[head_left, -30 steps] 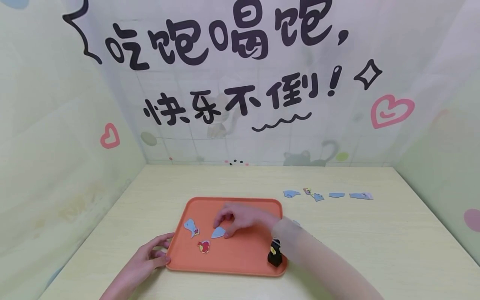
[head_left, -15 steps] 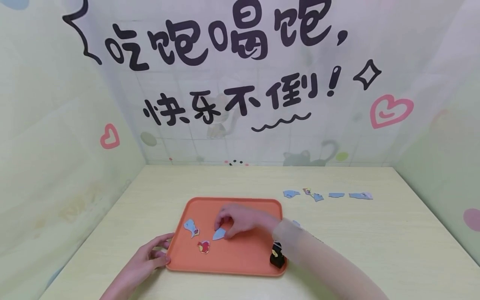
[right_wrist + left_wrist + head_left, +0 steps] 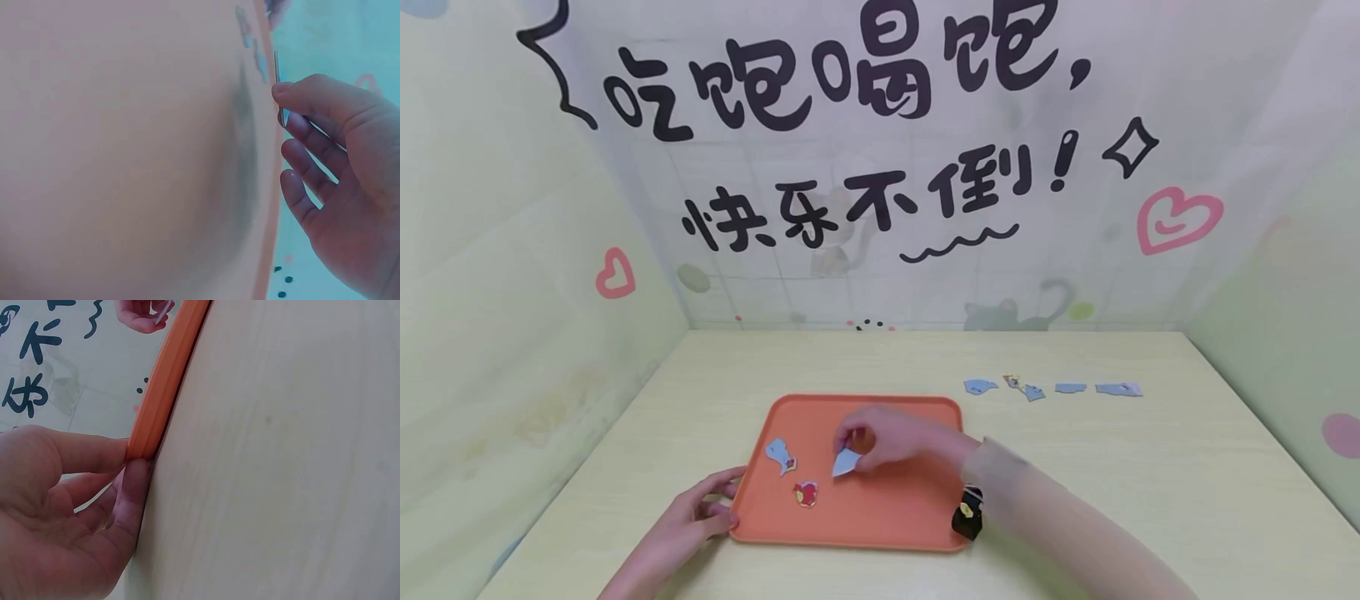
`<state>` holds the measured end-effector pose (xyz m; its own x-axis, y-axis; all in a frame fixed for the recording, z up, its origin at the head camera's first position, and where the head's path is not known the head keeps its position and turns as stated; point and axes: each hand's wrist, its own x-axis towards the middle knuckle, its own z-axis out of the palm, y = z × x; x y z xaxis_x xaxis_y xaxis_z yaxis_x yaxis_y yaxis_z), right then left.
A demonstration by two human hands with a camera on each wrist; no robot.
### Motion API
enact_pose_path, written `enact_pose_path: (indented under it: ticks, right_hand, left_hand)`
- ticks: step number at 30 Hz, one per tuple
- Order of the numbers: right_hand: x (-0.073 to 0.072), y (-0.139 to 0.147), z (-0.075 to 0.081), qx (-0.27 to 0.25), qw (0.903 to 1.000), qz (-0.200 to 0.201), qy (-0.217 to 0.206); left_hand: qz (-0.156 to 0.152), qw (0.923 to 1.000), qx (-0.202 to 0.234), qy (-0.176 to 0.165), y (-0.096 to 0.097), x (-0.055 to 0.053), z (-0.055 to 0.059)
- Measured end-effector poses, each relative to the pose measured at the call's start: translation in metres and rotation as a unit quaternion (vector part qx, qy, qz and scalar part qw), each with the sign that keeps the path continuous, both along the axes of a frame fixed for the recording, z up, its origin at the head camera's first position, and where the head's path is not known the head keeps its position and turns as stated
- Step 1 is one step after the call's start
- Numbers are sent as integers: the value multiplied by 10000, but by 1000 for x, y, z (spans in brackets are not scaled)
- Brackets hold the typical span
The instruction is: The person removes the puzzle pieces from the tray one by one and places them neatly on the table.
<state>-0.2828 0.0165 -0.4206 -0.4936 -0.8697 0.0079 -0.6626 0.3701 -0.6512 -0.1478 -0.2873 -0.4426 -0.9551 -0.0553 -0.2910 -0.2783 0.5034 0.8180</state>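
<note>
My right hand [image 3: 883,435] pinches a light-blue puzzle piece [image 3: 846,462] between thumb and fingers over the orange tray [image 3: 895,521]. In the right wrist view that piece [image 3: 280,87] shows edge-on at the thumb tip, with the other fingers loosely bent behind it. Left of it on the tray lie a blue puzzle piece [image 3: 778,454] and a red-and-yellow puzzle piece [image 3: 807,493]. My left hand [image 3: 703,504] holds the tray's left rim. In the left wrist view its thumb and a finger meet at the orange rim [image 3: 164,387].
Several puzzle pieces lie in a row at the table's back right, among them a blue piece [image 3: 980,387] and a long piece [image 3: 1118,389]. A black device [image 3: 967,512] sits by my right forearm over the tray's right edge. A printed wall [image 3: 880,292] backs the table [image 3: 1075,467].
My right hand has shifted a little right with the pinched piece, which now looks more raised and tilted. The black device has moved right along with the arm. My left hand stays at the rim.
</note>
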Motion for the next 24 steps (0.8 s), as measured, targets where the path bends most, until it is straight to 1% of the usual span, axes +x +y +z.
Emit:
enact_pose_path:
  ticks: [2, 5, 6, 10, 13, 17, 21, 24]
  right_hand:
    - [3, 6, 7, -35, 9999, -119, -30]
    - [4, 15, 13, -146, 9993, -299, 139]
    - [4, 19, 15, -161, 9989, -394, 195]
    - [5, 37, 19, -256, 9959, -851, 193]
    - [7, 52, 20, -300, 9922, -1207, 120]
    - [10, 74, 19, -508, 9864, -1546, 239]
    - [13, 98, 16, -745, 9795, -1804, 492]
    - [14, 115, 11, -882, 9751, -1889, 752]
  left_hand:
    - [-23, 10000, 3, 2, 0, 0, 0]
    - [-74, 10000, 58, 19, 0, 0, 0]
    - [-83, 9999, 72, 32, 0, 0, 0]
    - [-124, 9999, 96, 61, 0, 0, 0]
    - [-79, 9999, 101, 18, -1, -1, -1]
    - [-63, 9999, 91, 8, -2, -1, -1]
    - [-119, 9999, 87, 40, -2, -1, 0]
    - [-143, 9999, 76, 26, -2, -1, 0]
